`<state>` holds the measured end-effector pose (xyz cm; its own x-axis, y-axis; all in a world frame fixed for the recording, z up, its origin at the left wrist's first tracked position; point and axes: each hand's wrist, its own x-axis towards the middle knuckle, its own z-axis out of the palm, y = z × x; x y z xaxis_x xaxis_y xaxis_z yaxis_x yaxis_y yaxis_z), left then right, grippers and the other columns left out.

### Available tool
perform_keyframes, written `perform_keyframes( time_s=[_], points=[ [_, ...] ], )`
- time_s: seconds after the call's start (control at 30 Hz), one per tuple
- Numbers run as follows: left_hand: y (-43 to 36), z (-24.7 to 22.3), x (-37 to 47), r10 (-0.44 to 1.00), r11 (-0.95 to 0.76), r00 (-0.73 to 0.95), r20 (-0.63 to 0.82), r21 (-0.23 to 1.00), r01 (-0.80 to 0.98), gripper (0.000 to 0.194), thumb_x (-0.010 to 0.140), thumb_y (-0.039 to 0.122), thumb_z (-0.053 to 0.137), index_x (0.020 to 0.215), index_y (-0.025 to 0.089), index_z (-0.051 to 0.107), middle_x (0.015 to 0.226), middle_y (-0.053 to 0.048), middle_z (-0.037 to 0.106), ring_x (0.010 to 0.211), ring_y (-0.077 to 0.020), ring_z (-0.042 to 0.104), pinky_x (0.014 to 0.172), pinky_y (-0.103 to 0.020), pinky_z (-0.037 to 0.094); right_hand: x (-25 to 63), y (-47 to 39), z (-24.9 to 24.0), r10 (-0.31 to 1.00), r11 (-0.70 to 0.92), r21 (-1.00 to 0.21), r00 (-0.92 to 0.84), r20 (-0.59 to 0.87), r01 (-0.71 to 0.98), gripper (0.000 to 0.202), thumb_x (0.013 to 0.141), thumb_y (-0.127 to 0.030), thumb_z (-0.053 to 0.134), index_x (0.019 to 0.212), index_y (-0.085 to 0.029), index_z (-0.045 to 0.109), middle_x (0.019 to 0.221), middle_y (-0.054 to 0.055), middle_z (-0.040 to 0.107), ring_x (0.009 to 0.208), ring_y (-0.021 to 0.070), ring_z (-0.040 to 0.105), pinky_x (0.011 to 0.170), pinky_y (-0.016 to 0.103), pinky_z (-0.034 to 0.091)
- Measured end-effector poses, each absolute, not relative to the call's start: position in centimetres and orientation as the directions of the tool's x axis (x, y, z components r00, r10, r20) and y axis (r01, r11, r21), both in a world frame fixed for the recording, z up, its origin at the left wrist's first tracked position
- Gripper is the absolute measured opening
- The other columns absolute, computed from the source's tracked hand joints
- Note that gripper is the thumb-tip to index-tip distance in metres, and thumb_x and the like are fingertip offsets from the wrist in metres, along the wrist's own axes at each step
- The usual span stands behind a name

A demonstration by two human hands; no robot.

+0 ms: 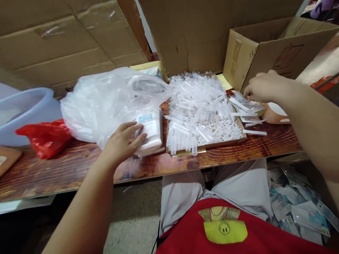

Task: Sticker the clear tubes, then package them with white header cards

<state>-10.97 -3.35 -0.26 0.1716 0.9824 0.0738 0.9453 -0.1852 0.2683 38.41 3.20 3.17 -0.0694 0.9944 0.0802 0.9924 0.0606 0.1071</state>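
My left hand (pixel 124 141) rests with its fingers apart on a stack of flat clear packets (pixel 150 132) with blue and white print. Over at the right, my right hand (pixel 261 86) is bent down over a loose pile of clear packets and white strips (pixel 245 106); its fingertips are partly hidden, and what they hold, if anything, cannot be made out. Between the hands lies a shallow cardboard tray (pixel 225 144) heaped with clear plastic tubes (pixel 184 135) and many small white pieces (pixel 229 129).
A large white plastic bag (pixel 97 102), a red bag (pixel 47 137) and a blue basin (pixel 31 106) stand left. An open cardboard box (pixel 280 56) is back right. Finished-looking printed packets (pixel 308 211) lie below the table's edge at right.
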Motion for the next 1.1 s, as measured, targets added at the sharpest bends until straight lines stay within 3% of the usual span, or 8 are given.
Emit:
perform_keyframes(
  time_s=[0.1,0.2,0.27,0.33,0.5,0.77,0.93,1.1],
  points=[
    [-3.2,-0.2,-11.7,0.979,-0.197,0.202,0.01,0.275,0.941,0.052,0.095,0.043,0.055,0.135,0.011,0.063,0.153,-0.015,0.055,0.143,-0.0302,0.051,0.125,-0.045,0.031,36.3,2.6,3.4,0.999,0.013,0.133,-0.019,0.042,0.991,0.047,0.089,-0.042,0.054,0.073,-0.005,0.079,0.091,0.009,0.079,0.115,0.0274,0.066,0.093,0.053,0.035],
    [-2.8,0.0,-12.4,0.969,-0.235,0.248,-0.014,0.27,0.934,0.056,0.091,0.049,0.058,0.135,0.013,0.064,0.155,-0.013,0.054,0.143,-0.0324,0.051,0.124,-0.047,0.031,32.2,1.1,3.7,0.971,0.202,0.113,-0.215,0.11,0.973,0.025,0.088,-0.021,0.06,0.096,-0.011,0.082,0.103,0.007,0.079,0.115,0.0267,0.065,0.099,0.05,0.035],
    [-2.3,0.2,-12.8,0.962,-0.259,0.272,-0.015,0.251,0.932,0.057,0.088,0.052,0.059,0.13,0.015,0.067,0.151,-0.013,0.057,0.138,-0.0345,0.055,0.121,-0.047,0.036,28.8,0.2,3.3,0.924,0.359,0.091,-0.368,0.103,0.929,0.033,0.087,-0.01,0.059,0.112,-0.017,0.079,0.114,0.008,0.077,0.113,0.0253,0.066,0.1,0.046,0.039],
    [-1.9,0.4,-13.0,0.957,-0.28,0.291,-0.02,0.212,0.936,0.057,0.084,0.054,0.059,0.124,0.016,0.071,0.146,-0.014,0.062,0.129,-0.035,0.061,0.115,-0.045,0.043,25.7,-0.2,2.4,0.888,0.456,0.056,-0.458,0.03,0.888,0.035,0.092,-0.015,0.057,0.123,-0.02,0.074,0.122,0.011,0.073,0.111,0.0264,0.066,0.096,0.044,0.042],
    [-1.8,0.6,-12.6,0.948,-0.315,0.316,-0.015,0.049,0.948,0.054,0.084,0.056,0.055,0.121,0.021,0.073,0.118,-0.014,0.076,0.105,-0.0344,0.071,0.094,-0.043,0.052,22.2,-0.2,-0.9,0.889,0.457,0.106,-0.451,-0.072,0.883,0.038,0.098,-0.023,0.049,0.133,-0.016,0.064,0.127,0.019,0.067,0.105,0.0309,0.065,0.086,0.041,0.042],
    [-3.1,-0.2,-11.5,0.934,-0.332,0.351,0.066,-0.202,0.921,0.044,0.096,0.034,0.041,0.126,0.018,0.069,0.106,-0.013,0.077,0.091,-0.0322,0.072,0.075,-0.037,0.048,22.5,-1.1,-3.2,0.905,0.417,0.094,-0.423,0.047,0.904,0.034,0.096,-0.014,0.043,0.123,-0.015,0.064,0.126,0.02,0.062,0.113,0.0318,0.056,0.092,0.041,0.037],
    [-3.8,0.7,-11.0,0.967,-0.247,0.248,0.049,-0.032,0.968,0.042,0.089,0.028,0.053,0.127,0.019,0.069,0.118,-0.012,0.074,0.097,-0.0313,0.071,0.088,-0.04,0.051,23.2,-1.3,-2.9,0.944,0.29,0.032,-0.291,0.154,0.957,0.035,0.093,-0.009,0.042,0.121,-0.014,0.063,0.123,0.02,0.059,0.108,0.0317,0.057,0.088,0.042,0.044],
    [-4.4,1.4,-11.0,0.999,-0.026,0.019,0.034,0.246,0.969,0.052,0.088,0.031,0.05,0.136,0.017,0.068,0.137,-0.013,0.063,0.098,-0.0262,0.068,0.11,-0.046,0.047,24.0,-5.5,-3.5,0.853,0.275,-0.339,-0.065,0.518,0.9,0.016,0.098,-0.021,0.045,0.101,-0.018,0.06,0.104,0.012,0.056,0.085,0.0228,0.062,0.08,0.039,0.053]
  ],
)
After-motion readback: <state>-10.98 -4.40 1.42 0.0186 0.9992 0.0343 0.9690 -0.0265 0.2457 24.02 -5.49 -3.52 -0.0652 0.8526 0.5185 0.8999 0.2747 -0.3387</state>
